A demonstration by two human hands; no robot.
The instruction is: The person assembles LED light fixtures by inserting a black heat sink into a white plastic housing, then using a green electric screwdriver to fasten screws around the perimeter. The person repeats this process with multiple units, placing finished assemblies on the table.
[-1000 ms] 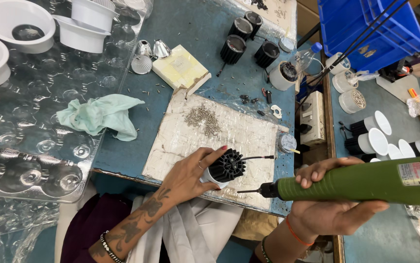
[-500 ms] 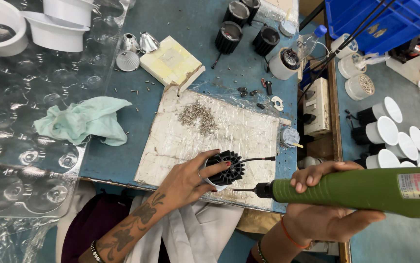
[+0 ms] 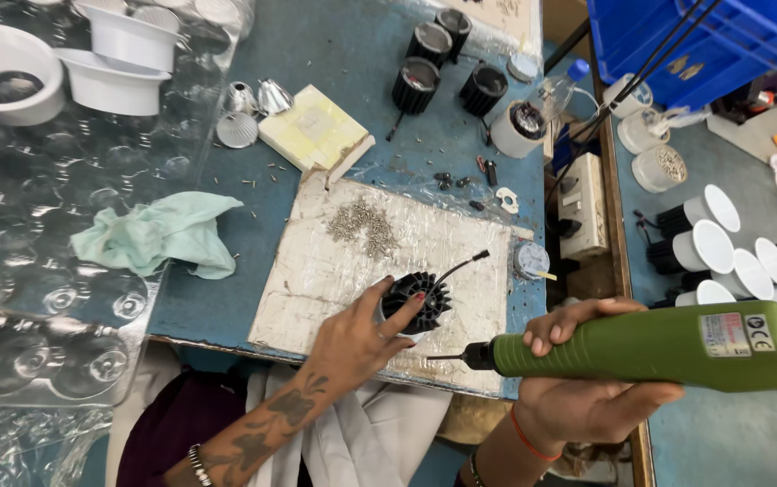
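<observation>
Head view shows the left hand [image 3: 357, 338] clamped on the black finned heat sink [image 3: 417, 302] on the white board [image 3: 334, 271]. Right hand [image 3: 578, 397] grips the green electric screwdriver [image 3: 668, 347]; its bit, beside the fingers, could slip and hurt them.

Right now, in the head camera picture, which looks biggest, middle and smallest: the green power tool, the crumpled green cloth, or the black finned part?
1. Green power tool, though it is nearest the camera, which inflates it.
2. Green cloth.
3. Black finned part, under the left hand.
</observation>
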